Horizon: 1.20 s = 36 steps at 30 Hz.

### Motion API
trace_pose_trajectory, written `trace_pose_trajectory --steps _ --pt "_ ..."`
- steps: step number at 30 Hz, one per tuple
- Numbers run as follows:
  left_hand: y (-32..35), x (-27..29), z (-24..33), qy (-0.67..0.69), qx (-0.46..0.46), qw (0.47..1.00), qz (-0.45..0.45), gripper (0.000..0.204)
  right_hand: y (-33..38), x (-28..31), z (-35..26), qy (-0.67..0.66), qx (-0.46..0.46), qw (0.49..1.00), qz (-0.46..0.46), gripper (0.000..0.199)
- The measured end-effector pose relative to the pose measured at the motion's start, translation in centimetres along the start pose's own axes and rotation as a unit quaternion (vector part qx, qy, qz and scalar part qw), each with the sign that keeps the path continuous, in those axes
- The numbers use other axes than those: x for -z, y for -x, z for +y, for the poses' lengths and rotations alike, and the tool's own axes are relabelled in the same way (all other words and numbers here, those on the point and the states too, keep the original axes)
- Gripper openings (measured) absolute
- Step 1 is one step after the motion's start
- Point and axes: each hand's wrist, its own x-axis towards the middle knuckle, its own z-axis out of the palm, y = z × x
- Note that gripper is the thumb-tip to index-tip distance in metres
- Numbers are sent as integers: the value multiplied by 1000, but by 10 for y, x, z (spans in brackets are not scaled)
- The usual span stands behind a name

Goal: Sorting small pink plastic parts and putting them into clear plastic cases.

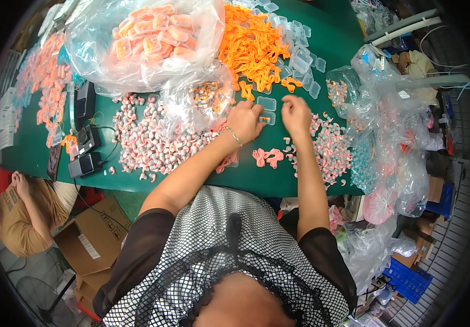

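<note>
A small clear plastic case (266,103) lies open on the green table, its two halves one beyond the other. A bit of orange shows in its near half. My left hand (245,121), with a bracelet at the wrist, is closed at the left edge of that near half. To the right of the case is my right hand (297,114), its fingers curled together; what they hold, if anything, is hidden. Just beyond it lies a loose orange cord bundle (291,84). Two pink cord bundles (268,157) rest nearer me, between my forearms.
Heaps of small pink-and-grey plug-like pieces (156,136) lie left and right of my arms. Beyond are an orange cord pile (251,41), clear cases (302,59) and a bag of filled cases (153,35). Plastic bags (387,109) crowd the right. A person (27,218) sits at left.
</note>
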Motion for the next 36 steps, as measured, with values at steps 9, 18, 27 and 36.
trace_pose_trajectory --steps 9,18,27,36 --pt "-3 -1 -1 -5 1 999 -35 46 -42 -23 45 118 38 990 70 17" --pt "-4 -2 -3 13 24 999 -43 45 10 10 9 -140 40 986 -78 19" --pt "-6 0 -3 25 36 998 -53 44 15 8 -6 -22 208 970 -121 16" --pt "-4 -2 -3 12 36 998 -48 42 5 2 4 -51 138 984 -97 24"
